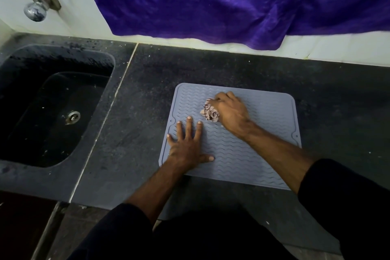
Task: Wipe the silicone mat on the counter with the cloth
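The left hand (186, 148) is lying flat on the near left part of the grey silicone mat (263, 154), its fingers (189, 126) straight and spread apart. Just beyond it, the right hand (229, 112) is pressing a bunched patterned cloth (210, 113) onto the mat's far middle, fingers curled round it. The mat is resting on the dark surface (135, 133), right of the sink (52, 101). Purple fabric (232, 0) is hanging behind.

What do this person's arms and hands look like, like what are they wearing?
Both hands, the left hand and the right hand, are bare, with no gloves, rings or watch showing. Dark sleeves are pushed up, leaving the forearms uncovered.
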The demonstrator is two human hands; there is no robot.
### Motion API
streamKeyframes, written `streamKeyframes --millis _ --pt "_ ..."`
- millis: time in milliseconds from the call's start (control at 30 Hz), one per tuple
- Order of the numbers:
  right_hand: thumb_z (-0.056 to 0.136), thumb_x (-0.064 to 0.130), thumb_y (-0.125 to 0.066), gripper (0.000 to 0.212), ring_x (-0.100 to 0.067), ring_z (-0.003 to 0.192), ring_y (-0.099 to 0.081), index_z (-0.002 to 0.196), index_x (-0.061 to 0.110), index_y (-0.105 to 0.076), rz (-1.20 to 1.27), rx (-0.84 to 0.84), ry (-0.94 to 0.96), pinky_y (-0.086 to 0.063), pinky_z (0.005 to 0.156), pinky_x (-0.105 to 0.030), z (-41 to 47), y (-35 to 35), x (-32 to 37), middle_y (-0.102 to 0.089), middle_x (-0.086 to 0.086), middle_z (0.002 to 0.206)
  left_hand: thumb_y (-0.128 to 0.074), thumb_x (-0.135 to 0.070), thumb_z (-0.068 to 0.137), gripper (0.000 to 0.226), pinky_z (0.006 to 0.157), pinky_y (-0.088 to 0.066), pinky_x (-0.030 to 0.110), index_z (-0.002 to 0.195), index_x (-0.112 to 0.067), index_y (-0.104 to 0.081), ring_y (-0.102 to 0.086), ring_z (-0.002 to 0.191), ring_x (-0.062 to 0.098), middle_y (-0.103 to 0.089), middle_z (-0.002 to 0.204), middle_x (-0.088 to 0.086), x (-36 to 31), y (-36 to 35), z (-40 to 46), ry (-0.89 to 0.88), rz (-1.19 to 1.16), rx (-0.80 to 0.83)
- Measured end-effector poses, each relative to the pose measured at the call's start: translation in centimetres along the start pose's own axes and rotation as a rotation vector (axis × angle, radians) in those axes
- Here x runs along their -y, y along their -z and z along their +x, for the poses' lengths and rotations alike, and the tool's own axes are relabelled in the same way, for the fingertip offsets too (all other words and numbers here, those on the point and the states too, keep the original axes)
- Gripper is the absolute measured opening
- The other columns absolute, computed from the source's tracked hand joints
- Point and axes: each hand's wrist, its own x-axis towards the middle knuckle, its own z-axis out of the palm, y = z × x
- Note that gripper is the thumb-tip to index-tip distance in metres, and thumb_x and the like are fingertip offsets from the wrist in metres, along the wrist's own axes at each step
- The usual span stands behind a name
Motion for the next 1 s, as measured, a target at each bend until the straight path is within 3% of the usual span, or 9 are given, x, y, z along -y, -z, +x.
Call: streamKeyframes --millis 167,333,533,867,1000 --pt "0.081 0.014 -0.065 0.061 -0.030 0.123 -0.039 0.138 0.021 -0.043 -0.070 -0.021 0.109 -0.037 0.100 -0.044 1.3 -0.8 2.3 -0.043 -0.006 0.140 -0.060 -0.073 0.074 0.123 0.110 0.001 0.071 0.147 -0.029 0.028 0.032 0.139 0.038 0.040 0.151 0.006 0.1 -0.1 0.1 0.001 -0.007 0.004" --pt "0.077 0.021 -0.072 0.057 -0.029 0.117 -0.043 0.131 0.020 -0.051 -0.070 0.000 0.009 -0.040 0.095 -0.043 1.7 -0.3 0.3 -0.050 -0.007 0.132 -0.061 -0.072 0.074 0.123 0.109 0.002 0.070 0.147 -0.029 0.028 0.032 0.139 0.038 0.040 0.152 0.006 0.1 -0.3 0.1 0.000 -0.020 -0.009" --pt "0.083 0.024 -0.066 0.066 -0.030 0.124 -0.035 0.142 0.024 -0.037 -0.072 0.040 0.039 -0.036 0.102 -0.044 0.8 -1.0 -0.3 -0.036 -0.008 0.142 -0.062 -0.072 0.073 0.125 0.108 0.003 0.070 0.147 -0.029 0.029 0.033 0.139 0.038 0.041 0.151 0.006 0.1 -0.2 0.4 0.004 -0.024 -0.003" --pt "0.077 0.026 -0.073 0.066 -0.030 0.120 -0.040 0.136 0.021 -0.046 -0.087 0.054 -0.024 -0.039 0.099 -0.043 -1.2 -0.2 -3.9 -0.045 -0.008 0.135 -0.063 -0.072 0.071 0.126 0.110 0.002 0.069 0.147 -0.028 0.027 0.032 0.139 0.038 0.039 0.152 0.006 0.0 -0.3 0.3 0.021 -0.018 -0.015" --pt "0.083 0.016 -0.064 0.062 -0.031 0.130 -0.033 0.140 0.023 -0.041 -0.044 -0.003 0.025 -0.029 0.108 -0.044 -2.4 -1.7 -3.1 -0.036 -0.006 0.147 -0.064 -0.072 0.071 0.126 0.109 0.001 0.070 0.148 -0.028 0.025 0.031 0.139 0.039 0.039 0.152 0.006 -0.1 -0.4 0.5 0.033 -0.014 -0.015"
